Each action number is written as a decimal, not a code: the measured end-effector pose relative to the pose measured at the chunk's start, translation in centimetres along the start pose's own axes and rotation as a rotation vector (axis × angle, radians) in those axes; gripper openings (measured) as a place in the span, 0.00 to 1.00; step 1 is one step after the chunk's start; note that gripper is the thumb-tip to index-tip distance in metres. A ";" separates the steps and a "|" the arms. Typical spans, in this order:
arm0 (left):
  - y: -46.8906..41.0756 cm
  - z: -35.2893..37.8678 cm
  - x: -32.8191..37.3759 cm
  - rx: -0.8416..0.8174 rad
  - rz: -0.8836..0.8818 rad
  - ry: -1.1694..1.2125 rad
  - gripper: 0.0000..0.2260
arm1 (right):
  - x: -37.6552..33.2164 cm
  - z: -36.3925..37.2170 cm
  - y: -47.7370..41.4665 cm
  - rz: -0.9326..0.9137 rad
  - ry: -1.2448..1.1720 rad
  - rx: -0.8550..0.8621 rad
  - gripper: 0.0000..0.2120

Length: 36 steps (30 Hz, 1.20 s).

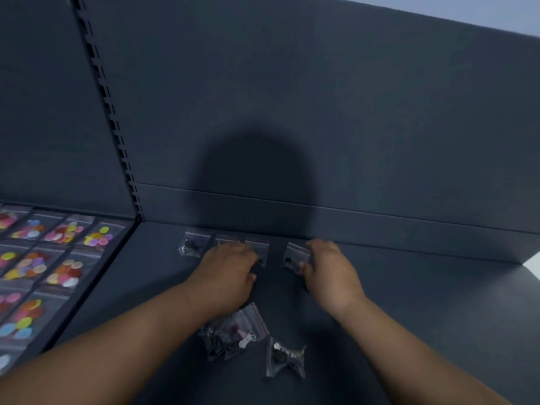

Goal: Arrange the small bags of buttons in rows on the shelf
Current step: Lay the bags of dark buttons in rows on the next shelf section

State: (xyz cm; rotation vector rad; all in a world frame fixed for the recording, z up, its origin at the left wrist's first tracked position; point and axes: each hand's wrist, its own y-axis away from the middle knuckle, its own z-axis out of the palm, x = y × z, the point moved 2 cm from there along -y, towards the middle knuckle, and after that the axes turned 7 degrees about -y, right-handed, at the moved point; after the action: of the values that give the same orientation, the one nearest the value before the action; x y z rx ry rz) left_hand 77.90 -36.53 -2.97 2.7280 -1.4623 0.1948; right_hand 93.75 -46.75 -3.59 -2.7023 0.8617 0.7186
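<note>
On the dark grey shelf (409, 302), a row of small clear bags of dark buttons runs along the back wall. The leftmost bag (193, 244) lies free. My left hand (229, 268) rests palm down over the middle bags (261, 251) of the row, fingers pressing on them. My right hand (328, 268) pinches the bag at the right end (295, 255), which is tilted. Nearer to me lies a loose pile of bags (233, 334) and one single bag (285, 359) beside it.
The neighbouring shelf section on the left holds several bags of colourful buttons (62, 252) laid in neat rows. A slotted upright (111, 112) divides the two sections. The back panel (350, 127) rises right behind the row. The shelf's right end (529, 267) meets a pale floor.
</note>
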 end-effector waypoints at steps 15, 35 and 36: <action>-0.7 1.9 0.4 -0.279 0.060 -0.054 0.27 | 0.0 2.8 0.3 -0.389 0.153 -0.320 0.24; 2.2 -0.3 0.3 -0.335 0.033 0.089 0.12 | -1.0 0.6 4.7 -0.243 -0.191 -0.345 0.04; 2.5 -0.2 0.4 -0.339 0.031 0.082 0.12 | -1.1 0.6 5.2 -0.205 -0.209 -0.395 0.05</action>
State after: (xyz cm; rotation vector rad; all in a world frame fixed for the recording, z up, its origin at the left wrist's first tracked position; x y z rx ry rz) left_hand 76.02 -38.17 -2.78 2.4013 -1.3728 0.0522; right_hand 89.65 -50.18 -3.78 -2.9149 0.4202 1.2042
